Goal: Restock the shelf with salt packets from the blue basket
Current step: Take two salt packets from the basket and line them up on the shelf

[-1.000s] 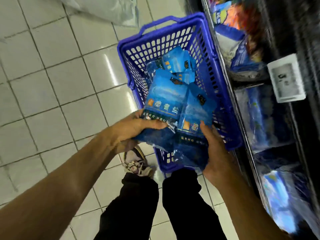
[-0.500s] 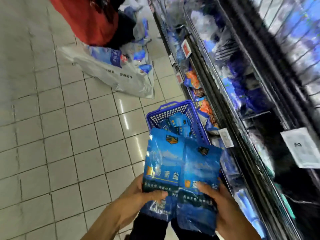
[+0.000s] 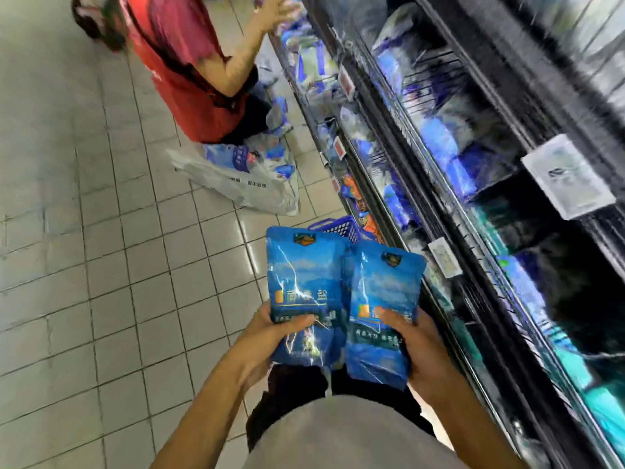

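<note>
Two blue salt packets stand upright side by side in front of my body. My left hand grips the left salt packet by its lower part, thumb across the front. My right hand grips the right salt packet the same way. Behind the packets, only the far rim of the blue basket shows on the floor. The shelf runs along my right, blurred, with blue and white packets on its wire levels.
A person in a red top crouches ahead on the aisle, one hand raised at the shelf. A white plastic sack with blue packets lies on the tiled floor beside that person. White price tags hang on the shelf rails.
Both hands have lifted the two packets out of the basket and up in front of my body. The view has tilted upward, bringing the person in red and more of the shelf into sight.
</note>
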Action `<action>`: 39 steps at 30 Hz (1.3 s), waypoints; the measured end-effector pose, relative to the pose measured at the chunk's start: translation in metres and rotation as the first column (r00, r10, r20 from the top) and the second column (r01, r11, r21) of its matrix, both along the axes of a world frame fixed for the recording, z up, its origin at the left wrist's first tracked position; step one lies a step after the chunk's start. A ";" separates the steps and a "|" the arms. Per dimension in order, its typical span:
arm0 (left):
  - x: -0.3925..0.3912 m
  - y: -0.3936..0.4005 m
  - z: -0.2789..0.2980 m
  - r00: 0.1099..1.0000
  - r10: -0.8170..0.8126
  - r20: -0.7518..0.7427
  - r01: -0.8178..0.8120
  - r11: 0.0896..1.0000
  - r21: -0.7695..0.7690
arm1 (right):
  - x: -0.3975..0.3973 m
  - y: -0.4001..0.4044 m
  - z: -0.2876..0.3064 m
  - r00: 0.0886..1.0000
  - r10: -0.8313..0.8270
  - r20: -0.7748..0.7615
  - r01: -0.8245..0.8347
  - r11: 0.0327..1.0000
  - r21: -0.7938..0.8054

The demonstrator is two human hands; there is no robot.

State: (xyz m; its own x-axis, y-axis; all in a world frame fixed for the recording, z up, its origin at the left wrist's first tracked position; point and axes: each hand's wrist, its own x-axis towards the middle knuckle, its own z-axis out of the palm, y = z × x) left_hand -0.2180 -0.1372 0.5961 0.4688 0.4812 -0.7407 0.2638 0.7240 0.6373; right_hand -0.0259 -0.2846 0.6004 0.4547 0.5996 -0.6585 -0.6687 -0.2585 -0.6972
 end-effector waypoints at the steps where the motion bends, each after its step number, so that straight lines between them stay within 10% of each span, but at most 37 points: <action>1: 0.000 0.001 0.005 1.000 0.006 0.002 -0.006 1.000 0.005 | 0.003 -0.005 0.007 1.000 -0.013 0.014 0.013 1.000 0.007; 19: 0.048 0.048 0.023 0.874 -0.474 0.107 0.466 0.880 0.091 | -0.062 -0.094 0.041 0.795 -0.510 0.327 0.558 0.827 -0.066; 30: 0.092 -0.045 0.024 0.366 -0.930 0.009 0.911 0.361 0.200 | -0.232 -0.171 0.049 0.229 -0.936 0.266 0.973 0.225 -0.046; 39: 0.058 -0.217 0.032 -0.116 -0.992 -0.057 0.960 -0.126 0.250 | -0.376 -0.242 0.049 -0.305 -0.933 0.192 0.948 -0.317 -0.037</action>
